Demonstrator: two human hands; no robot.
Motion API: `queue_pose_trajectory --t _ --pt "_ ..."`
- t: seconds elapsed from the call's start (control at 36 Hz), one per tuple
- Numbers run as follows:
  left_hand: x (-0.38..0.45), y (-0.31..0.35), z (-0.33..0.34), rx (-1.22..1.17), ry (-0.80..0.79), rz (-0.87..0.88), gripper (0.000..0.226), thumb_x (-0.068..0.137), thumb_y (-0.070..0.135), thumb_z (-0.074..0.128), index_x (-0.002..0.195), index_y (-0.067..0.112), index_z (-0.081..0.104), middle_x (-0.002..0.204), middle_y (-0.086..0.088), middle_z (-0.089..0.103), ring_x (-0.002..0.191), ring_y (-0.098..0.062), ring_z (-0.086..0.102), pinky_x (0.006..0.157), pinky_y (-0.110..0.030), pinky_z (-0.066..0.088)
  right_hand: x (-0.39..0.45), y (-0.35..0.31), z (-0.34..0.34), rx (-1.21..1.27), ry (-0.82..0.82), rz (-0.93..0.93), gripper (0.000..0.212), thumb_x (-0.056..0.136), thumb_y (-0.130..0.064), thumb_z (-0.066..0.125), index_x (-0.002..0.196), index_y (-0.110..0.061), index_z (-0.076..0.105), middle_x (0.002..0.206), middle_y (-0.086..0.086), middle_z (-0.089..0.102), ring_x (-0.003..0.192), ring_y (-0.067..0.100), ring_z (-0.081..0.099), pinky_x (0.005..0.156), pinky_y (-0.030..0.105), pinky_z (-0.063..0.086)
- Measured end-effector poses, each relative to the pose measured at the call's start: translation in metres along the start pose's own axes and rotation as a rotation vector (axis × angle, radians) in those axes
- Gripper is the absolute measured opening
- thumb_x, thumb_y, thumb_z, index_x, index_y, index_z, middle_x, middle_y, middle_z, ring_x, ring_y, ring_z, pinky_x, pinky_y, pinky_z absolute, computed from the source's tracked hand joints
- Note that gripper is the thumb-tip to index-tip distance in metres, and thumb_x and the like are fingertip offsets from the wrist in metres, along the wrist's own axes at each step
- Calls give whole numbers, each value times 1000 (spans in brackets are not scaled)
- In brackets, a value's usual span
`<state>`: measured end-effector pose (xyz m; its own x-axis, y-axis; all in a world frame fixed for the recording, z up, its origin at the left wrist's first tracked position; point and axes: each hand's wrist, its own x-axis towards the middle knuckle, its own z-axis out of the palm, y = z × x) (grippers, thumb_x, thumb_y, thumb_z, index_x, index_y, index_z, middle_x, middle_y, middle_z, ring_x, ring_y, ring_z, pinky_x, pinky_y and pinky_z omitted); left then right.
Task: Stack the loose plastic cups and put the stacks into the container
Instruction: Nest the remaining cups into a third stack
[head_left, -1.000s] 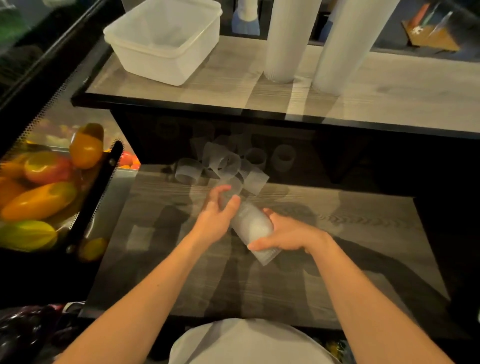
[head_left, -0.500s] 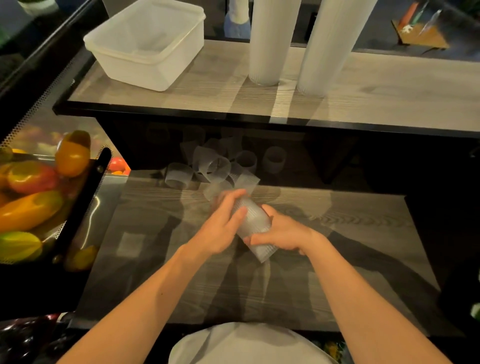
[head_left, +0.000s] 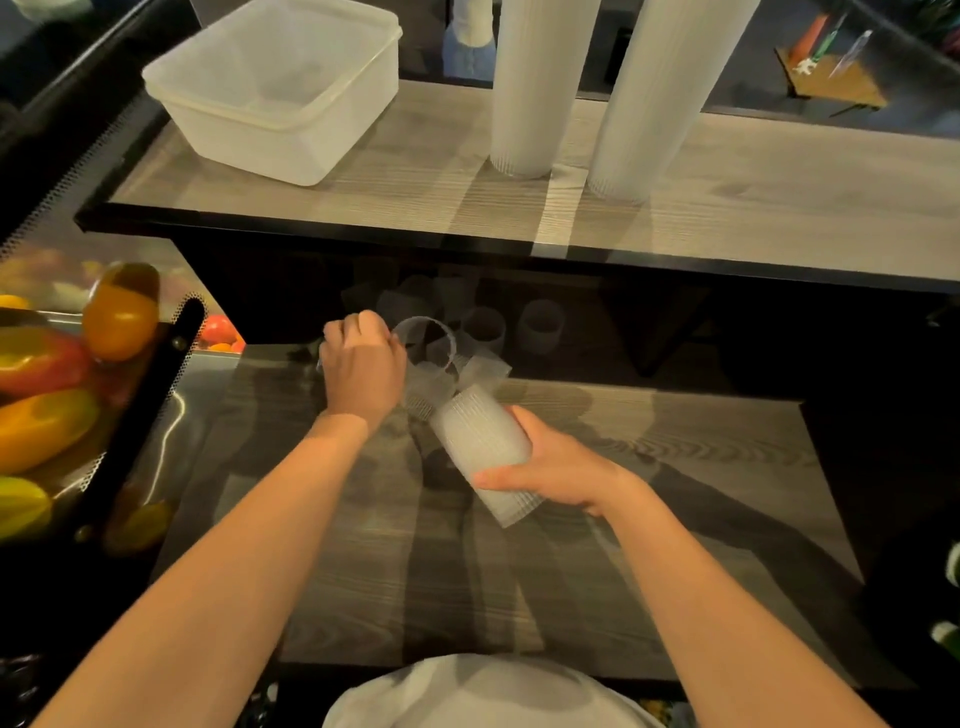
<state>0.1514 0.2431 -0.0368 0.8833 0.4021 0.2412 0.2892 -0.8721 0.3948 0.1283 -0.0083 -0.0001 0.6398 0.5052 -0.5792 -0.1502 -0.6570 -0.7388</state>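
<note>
Two hands work at the bench's back edge — the left hand (head_left: 363, 371) pinches a loose cup (head_left: 426, 345), the right hand (head_left: 558, 470) grips a tilted stack (head_left: 480, 447).

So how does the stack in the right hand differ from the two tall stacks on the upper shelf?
The held stack is short, the tall stacks rise out of frame. The held stack lies tilted in the right hand; the tall stacks stand upright on the shelf. The tall stacks are untouched. Both are ribbed, translucent plastic cups.
</note>
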Motion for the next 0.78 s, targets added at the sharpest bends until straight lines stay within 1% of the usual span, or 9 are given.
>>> queue_pose_trajectory --t 0.08,0.17,0.25,0.36,0.5,0.58,0.64,0.69,0.78 --pt "-11 8 -13 -25 -141 76 18 98 21 50 109 7 54 123 -16 60 115 -34 53 93 -47 44 4 -5 3 28 -13 -24 100 75 -49 85 155 -38 25 130 -15 57 112 4 58 84 25 52" --pt "-24 9 -23 -271 -434 53 5 103 28 42 105 23 41 145 5 50 124 -19 53 98 -44 47 8 -8 4 34 5 -24 100 75 -47 85 155 -37 26 127 -17 56 110 2 57 83 24 51" --pt "-34 4 -30 -576 -611 9 14 99 40 50 104 39 37 134 17 50 117 -6 54 96 -38 49 10 -10 2 -15 -4 2 106 75 -46 85 158 -37 19 131 -17 50 111 2 54 82 22 48" --pt "-38 3 -36 -790 -612 -61 38 102 38 46 139 36 41 121 18 53 114 3 50 100 -27 43 11 -7 -2 -73 -18 52 122 69 -53 86 160 -41 5 155 -8 36 131 13 46 105 32 44" --pt "-51 25 -35 -650 -727 46 38 104 43 34 136 33 53 124 22 52 111 5 47 90 -15 39 10 -1 -3 -32 19 49 117 72 -52 85 158 -46 6 147 -10 44 121 13 53 90 31 53" --pt "-46 24 -13 -627 -535 70 32 106 34 37 128 30 60 139 13 45 130 -2 37 112 -27 31 7 5 -4 -5 39 62 112 72 -48 87 157 -43 14 137 -11 49 115 9 54 93 35 54" --pt "-38 15 6 -392 -432 95 38 102 27 48 140 28 49 153 9 32 143 -13 22 117 -34 23 6 7 -5 -5 53 82 116 70 -49 87 158 -42 13 138 -9 48 117 13 54 94 38 55" --pt "-33 6 20 -128 -502 150 65 95 17 59 153 24 28 161 5 21 148 -20 13 119 -41 24 5 7 -5 -8 56 93 117 70 -49 87 159 -39 12 139 -7 48 118 15 54 95 41 55" --pt "-34 -3 31 88 -519 249 79 89 16 64 155 22 21 154 -2 32 140 -26 26 113 -44 34 4 8 -7 -2 45 94 115 73 -46 86 159 -39 12 139 -6 48 118 15 53 96 40 54"
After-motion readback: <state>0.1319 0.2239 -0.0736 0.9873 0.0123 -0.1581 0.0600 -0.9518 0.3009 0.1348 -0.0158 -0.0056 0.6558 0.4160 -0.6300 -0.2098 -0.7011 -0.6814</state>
